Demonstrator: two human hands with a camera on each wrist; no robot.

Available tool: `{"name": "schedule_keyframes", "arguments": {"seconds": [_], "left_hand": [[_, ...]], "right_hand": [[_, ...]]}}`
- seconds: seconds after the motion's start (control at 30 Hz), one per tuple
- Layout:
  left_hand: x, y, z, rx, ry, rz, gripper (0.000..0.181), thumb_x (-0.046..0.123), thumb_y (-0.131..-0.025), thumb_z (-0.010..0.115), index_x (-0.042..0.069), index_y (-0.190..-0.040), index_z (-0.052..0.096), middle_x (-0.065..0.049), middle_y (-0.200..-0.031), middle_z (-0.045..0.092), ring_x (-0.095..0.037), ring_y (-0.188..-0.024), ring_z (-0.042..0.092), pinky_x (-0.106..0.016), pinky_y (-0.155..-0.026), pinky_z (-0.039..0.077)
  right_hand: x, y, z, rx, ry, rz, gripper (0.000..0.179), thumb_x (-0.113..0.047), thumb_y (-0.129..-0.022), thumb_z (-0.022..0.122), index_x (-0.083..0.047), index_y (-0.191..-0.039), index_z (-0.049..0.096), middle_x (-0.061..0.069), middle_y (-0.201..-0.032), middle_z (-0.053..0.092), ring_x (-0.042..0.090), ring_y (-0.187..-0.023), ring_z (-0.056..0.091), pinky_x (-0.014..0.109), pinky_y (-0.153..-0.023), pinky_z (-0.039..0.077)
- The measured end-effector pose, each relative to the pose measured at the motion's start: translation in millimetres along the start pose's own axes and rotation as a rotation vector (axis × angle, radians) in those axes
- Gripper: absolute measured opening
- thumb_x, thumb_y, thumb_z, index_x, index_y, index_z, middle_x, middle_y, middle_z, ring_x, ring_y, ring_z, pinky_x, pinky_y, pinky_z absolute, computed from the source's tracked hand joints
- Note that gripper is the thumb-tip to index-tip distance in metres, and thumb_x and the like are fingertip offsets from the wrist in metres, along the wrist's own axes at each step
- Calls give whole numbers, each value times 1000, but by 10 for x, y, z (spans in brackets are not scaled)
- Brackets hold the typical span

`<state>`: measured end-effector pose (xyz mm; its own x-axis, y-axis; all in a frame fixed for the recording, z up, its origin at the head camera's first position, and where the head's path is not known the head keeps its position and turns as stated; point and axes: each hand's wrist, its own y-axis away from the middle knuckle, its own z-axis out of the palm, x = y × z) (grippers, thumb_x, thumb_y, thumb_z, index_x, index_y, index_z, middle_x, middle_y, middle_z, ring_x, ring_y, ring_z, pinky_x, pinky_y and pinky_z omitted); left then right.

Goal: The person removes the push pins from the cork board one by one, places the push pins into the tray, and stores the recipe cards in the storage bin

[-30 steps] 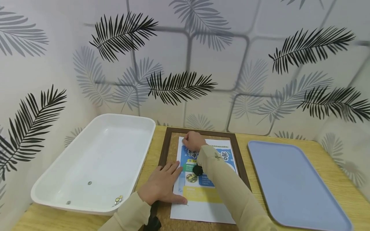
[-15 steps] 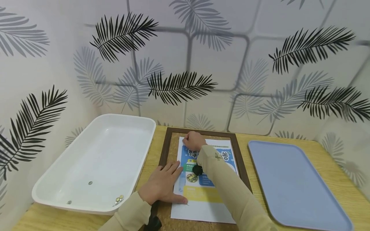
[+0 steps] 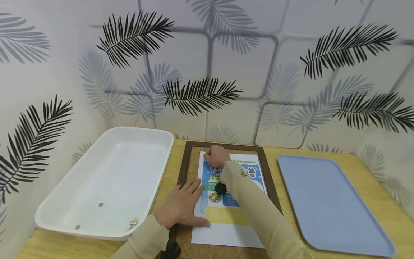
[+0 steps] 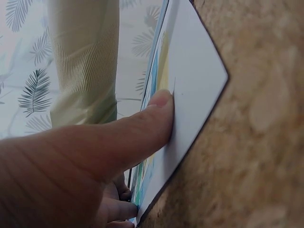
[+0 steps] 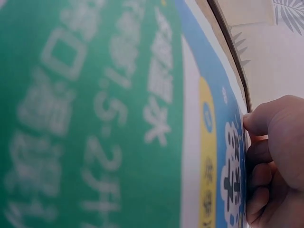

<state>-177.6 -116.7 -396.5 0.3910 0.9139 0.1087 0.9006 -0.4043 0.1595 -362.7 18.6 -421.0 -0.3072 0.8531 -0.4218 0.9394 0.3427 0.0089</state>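
A printed poster [image 3: 233, 232] with blue, green and yellow blocks lies on a brown-framed cork board [image 3: 183, 165]. My left hand [image 3: 181, 207] rests spread along the poster's left edge. In the left wrist view its thumb [image 4: 142, 128] presses on the white lower part, close to a thin dark line on the paper. At the top left corner of the poster is my right hand [image 3: 218, 156], fingers curled. The right wrist view shows its thumb [image 5: 259, 121] pressing down at that corner; what lies under the thumb tip is hidden.
To the left stands a deep white tub [image 3: 113, 172] with several small metal pieces [image 3: 132, 223] on its bottom. A flat blue tray [image 3: 333, 201] lies right of the board. Behind the wooden table [image 3: 284, 158] rises a leaf-patterned wall [image 3: 239, 122].
The head view has shifted slightly. Both hands keep their places on the poster.
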Motion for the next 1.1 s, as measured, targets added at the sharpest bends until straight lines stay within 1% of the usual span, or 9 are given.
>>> {"name": "schedule_keyframes", "arguments": {"seconds": [0.13,0.37,0.67,0.97,1.07,1.1], "left_hand": [[-8,-1,-13,2,2,-4,104,77,-72,61,12,-149,37,-8,-158,28,-27,-145,28,-49,-111,31],[-3,16,-12,12,1,13,102,75,-73,62,11,-148,38,-9,-157,30,-28,-144,29,-49,-109,32],[-6,14,-2,5,24,-2,104,77,-70,62,12,-149,37,-7,-158,29,-27,-144,29,-49,-110,32],[-15,-3,4,-4,18,-5,104,77,-70,62,13,-149,37,-7,-158,28,-27,-145,28,-48,-110,32],[-17,-7,7,-4,15,-3,104,77,-70,61,13,-149,37,-7,-158,28,-27,-145,29,-47,-109,33],[-16,-8,7,-3,14,-2,104,77,-70,61,13,-149,37,-7,-158,28,-27,-144,29,-47,-109,33]], "right_hand": [[-34,7,-42,-4,-1,5,21,-22,-95,55,-11,-83,69,-2,-70,57,13,-64,52,29,-67,43],[-67,51,-81,-13,-4,12,21,-22,-95,55,-11,-85,69,-1,-72,59,14,-65,53,30,-69,45],[-31,22,-34,-2,-1,9,20,-23,-94,56,-11,-85,70,-1,-73,61,14,-67,54,30,-70,46],[-44,18,-39,-24,-24,48,19,-23,-95,57,-10,-92,71,1,-81,65,15,-73,58,33,-77,48],[-22,-1,-31,-24,-39,40,18,-21,-95,57,-9,-89,70,1,-79,65,16,-72,58,33,-76,48],[-5,-8,-21,-12,-39,20,17,-21,-94,58,-10,-87,69,0,-77,64,15,-69,57,32,-72,48]]}}
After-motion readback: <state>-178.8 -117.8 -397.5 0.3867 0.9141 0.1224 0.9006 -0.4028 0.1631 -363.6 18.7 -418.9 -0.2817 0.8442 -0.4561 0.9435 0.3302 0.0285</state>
